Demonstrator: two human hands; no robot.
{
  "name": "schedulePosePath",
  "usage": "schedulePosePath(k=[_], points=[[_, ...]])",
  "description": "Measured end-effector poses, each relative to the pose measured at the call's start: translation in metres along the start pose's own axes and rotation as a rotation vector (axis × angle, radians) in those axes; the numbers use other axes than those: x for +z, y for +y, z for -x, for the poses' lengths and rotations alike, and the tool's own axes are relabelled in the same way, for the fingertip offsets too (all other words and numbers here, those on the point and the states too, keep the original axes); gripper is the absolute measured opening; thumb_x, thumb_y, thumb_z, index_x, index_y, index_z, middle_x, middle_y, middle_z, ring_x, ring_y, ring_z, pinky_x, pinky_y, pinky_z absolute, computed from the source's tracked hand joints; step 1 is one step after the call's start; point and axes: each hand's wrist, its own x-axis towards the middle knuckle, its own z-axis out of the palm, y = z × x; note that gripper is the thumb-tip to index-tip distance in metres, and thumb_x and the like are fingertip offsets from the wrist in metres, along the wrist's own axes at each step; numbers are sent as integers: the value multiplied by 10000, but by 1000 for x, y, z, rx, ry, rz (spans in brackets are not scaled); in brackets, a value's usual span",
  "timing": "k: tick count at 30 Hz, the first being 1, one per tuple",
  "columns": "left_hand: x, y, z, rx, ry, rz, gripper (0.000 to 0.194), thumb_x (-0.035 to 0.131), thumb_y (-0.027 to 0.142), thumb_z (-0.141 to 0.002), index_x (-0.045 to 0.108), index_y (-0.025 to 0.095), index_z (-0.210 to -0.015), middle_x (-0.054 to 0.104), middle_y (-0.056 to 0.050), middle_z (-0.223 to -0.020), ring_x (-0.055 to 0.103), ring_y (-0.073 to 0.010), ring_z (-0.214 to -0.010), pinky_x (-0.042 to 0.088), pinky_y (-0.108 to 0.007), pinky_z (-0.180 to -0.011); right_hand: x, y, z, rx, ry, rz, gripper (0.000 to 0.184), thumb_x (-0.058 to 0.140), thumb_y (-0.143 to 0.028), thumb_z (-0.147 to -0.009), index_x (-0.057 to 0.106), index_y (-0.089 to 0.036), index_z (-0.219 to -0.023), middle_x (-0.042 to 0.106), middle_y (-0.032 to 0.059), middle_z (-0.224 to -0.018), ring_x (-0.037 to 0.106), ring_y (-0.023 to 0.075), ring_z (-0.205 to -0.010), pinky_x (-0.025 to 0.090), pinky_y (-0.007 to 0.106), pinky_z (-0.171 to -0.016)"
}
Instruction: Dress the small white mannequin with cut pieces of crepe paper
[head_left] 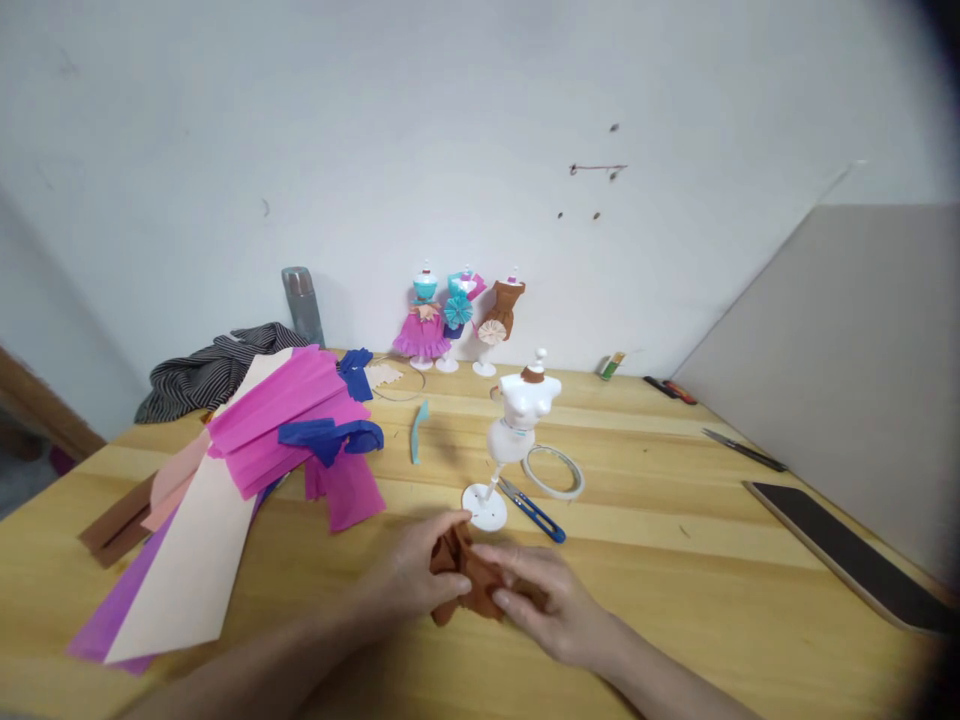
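Between my two hands is a small piece of brown crepe paper [480, 585], gathered and creased, held just above the table. My left hand [420, 570] pinches its left side between thumb and fingers. On its right side, the thumb and fingertips of my right hand [551, 600] grip the paper. Just beyond them a white miniature dress form [529, 400] stands on a round base, with a brown band around its neck. Blue-handled thread snips [536, 512] and a roll of white tape [553, 472] lie beside that base.
Pink, cream, purple and blue crepe paper [277, 425] is heaped at left, near a striped cloth [217, 370] and a flask [303, 305]. Three dressed forms, one in a pink skirt [421, 335], stand by the wall. A dark-bladed knife [746, 450] and a phone [840, 550] lie at right.
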Motion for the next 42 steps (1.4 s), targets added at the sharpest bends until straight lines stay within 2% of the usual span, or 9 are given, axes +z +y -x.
schedulePosePath(k=[3, 6, 9, 13, 18, 24, 28, 34, 42], points=[[-3, 0, -4, 41, 137, -114, 226, 513, 101, -637, 608, 155, -834, 531, 38, -625, 507, -103, -606, 387, -203, -564, -3, 1, -1, 60, 36, -31, 220, 497, -292, -889, 642, -170, -1002, 666, 54, -728, 604, 152, -622, 475, 240, -585], [-10, -7, -11, -13, 162, 27, 46, 486, 152, -632, 511, 171, -665, 468, 49, -537, 466, -93, -514, 335, -199, -483, -9, 12, -4, 252, 304, 39, 262, 501, -331, -888, 552, -182, -679, 561, 20, -595, 533, 139, -563, 428, 236, -541], [-15, -14, -17, -42, 196, 253, 60, 515, 199, -593, 480, 181, -639, 512, 28, -555, 508, -110, -534, 368, -219, -504, -13, 26, -9, 395, 489, 25, 166, 561, -340, -840, 581, -175, -837, 534, 5, -650, 520, 140, -581, 432, 242, -547], [-15, -16, -18, 7, 216, 343, 83, 565, 228, -563, 520, 175, -608, 601, -30, -678, 562, -144, -653, 436, -258, -601, -11, 38, -19, 469, 374, 16, 419, 592, -330, -786, 550, -139, -1157, 532, -16, -653, 511, 142, -558, 419, 250, -538], [-12, -14, -16, 73, 148, 375, 100, 575, 239, -561, 561, 164, -626, 658, -67, -738, 599, -162, -644, 460, -269, -584, -9, 39, -33, 490, 191, 232, 210, 505, -339, -841, 607, -157, -813, 558, 1, -586, 513, 149, -539, 371, 258, -537], [-8, -10, -11, -102, 169, 350, 210, 467, 195, -557, 544, 174, -752, 549, 37, -574, 512, -87, -419, 348, -171, -386, -9, 47, -54, 436, 178, 394, 252, 435, -317, -876, 579, -180, -721, 642, 51, -623, 579, 183, -567, 382, 269, -552], [-13, -1, -8, -171, 121, 216, 173, 431, 195, -628, 524, 186, -775, 441, 90, -444, 353, -64, -313, 251, -171, -349, -2, 57, -59, 392, 227, 444, 269, 428, -348, -882, 548, -186, -703, 618, 48, -582, 569, 183, -527, 375, 268, -530], [-29, 10, -12, 54, 213, -294, 129, 571, 262, -698, 547, 157, -626, 478, 41, -555, 412, -88, -539, 274, -222, -502, 4, 59, -48, 356, 256, 435, 282, 414, -366, -909, 521, -192, -715, 609, 39, -599, 561, 171, -542, 383, 260, -529], [-38, 19, -33, 5, 303, -740, 340, 526, 206, -778, 580, 168, -1111, 662, -94, -1028, 621, -246, -942, 449, -329, -773, 4, 57, -46, 365, 264, 419, 299, 406, -378, -916, 504, -191, -704, 588, 29, -584, 543, 166, -532, 375, 260, -521]])
